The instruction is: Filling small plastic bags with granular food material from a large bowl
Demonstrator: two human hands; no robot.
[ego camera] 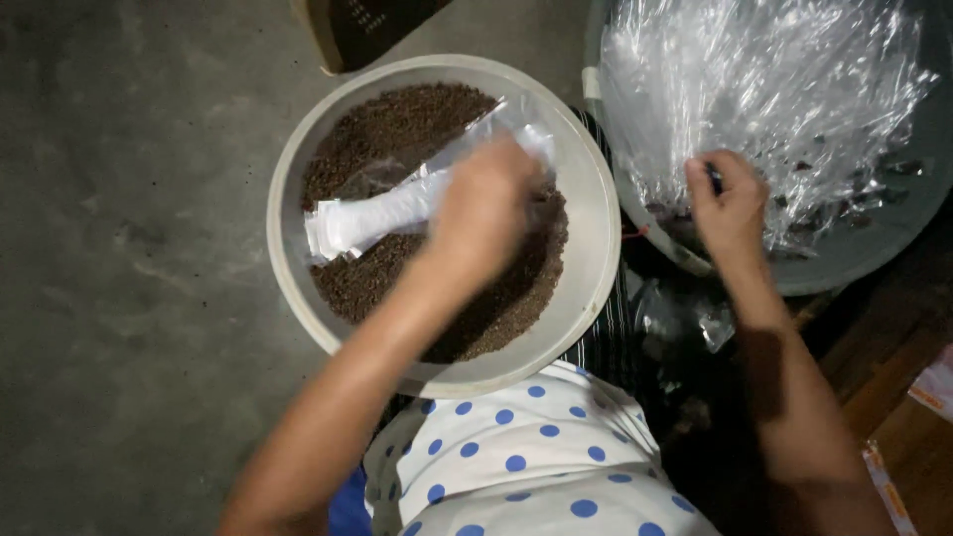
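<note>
In the middle of the frame the left hand (pixel 486 203) reaches over a round, pale plastic basin (pixel 596 199) that sits on the grey concrete floor (pixel 129 248). The basin holds a bed of small dark brown granules (pixel 387 124), heaped across most of its bottom. The hand is blurred, but its fingers are curled together around one end of a clear plastic packet (pixel 382 210), which stretches from the hand toward the left of the basin and lies on the granules; the part nearest the hand looks pinched and twisted, while the far end spreads flat and white.

At the right of the frame the right hand (pixel 730 203) rests at the lower edge of a large bunch of crinkled transparent plastic bags (pixel 764 79), which fills a second round, grey-green basin (pixel 874 248) at the upper right. Its fingers are bent and pressed together onto the plastic, with something small and dark just showing at the fingertips; what it is cannot be told.

At the bottom centre lies white cloth with blue polka dots (pixel 536 467), worn by the person, between the two forearms. A dark box corner (pixel 357 30) shows at the top edge, above the pale basin, and the edge of a small printed packet (pixel 933 387) sits at the lower right.
</note>
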